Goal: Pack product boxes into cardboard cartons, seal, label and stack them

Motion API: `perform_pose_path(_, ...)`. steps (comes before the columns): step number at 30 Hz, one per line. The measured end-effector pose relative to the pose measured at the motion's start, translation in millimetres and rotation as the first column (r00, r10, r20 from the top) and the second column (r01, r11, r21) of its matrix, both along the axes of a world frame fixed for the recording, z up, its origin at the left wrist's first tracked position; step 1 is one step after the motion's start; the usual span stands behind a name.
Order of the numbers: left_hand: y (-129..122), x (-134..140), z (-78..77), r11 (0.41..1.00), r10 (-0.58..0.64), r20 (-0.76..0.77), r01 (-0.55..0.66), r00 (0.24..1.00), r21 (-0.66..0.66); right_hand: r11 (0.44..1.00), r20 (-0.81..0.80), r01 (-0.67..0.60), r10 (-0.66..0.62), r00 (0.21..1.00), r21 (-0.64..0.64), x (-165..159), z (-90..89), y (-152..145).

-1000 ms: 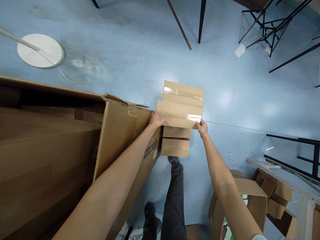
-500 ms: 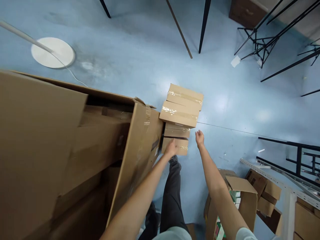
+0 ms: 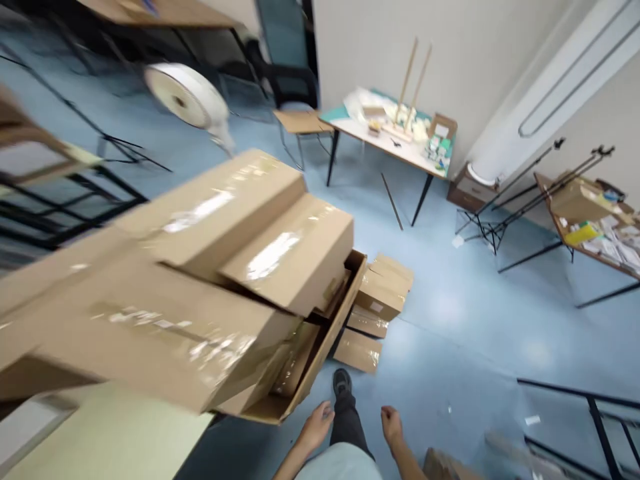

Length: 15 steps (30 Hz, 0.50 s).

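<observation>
Although a group of taped floor boxes (image 3: 383,293) is found on the floor (image 3: 445,347), just beside the large open carton (image 3: 351,283), the handling of boxes is judged only part done; larger taped boxes (image 3: 295,260) are noted at the carton, rising above its rim, and another box (image 3: 299,360) is seen lower inside; how many are left cannot be counted; no box is touched by either hand; the left hand (image 3: 316,427) is held half open near the carton's closest corner, fingers loosely bent, with nothing seen in it; the right hand (image 3: 391,423) is held apart from it, fingers curled in, and whether anything is enclosed cannot be told.
</observation>
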<state>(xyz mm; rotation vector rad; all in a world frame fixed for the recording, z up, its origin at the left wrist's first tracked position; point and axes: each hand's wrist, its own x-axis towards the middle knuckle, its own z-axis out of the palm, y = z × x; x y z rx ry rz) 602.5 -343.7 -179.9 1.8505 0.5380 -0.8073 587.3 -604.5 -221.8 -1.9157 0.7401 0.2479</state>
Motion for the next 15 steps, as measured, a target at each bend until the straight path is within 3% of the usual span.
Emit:
perform_pose_path(4,46.6,-51.0,33.2,0.963,0.270,0.108,-0.267,0.957,-0.040,0.958,0.153,-0.276,0.262,0.953,0.081,-6.3,23.7,55.8)
perform_pose_path(7,87.7,-113.3,49.2,0.872,0.489,0.216,-0.472,0.845,-0.128,0.856,0.255,-0.502,0.461,0.850,0.126,-12.6,32.8,110.8)
perform_pose_path(11,145.5,-225.4,57.8,0.635,0.765,0.336,-0.730,0.550,-0.252,0.645,0.345,-0.735,0.655,0.673,0.209,-34.6,36.5,202.1)
perform_pose_path(15,188.6,-358.0,75.9,0.326,0.885,0.425,-0.905,0.190,-0.273,0.438,0.351,-0.851,0.778,0.520,0.290,-92.2,52.0,300.7)
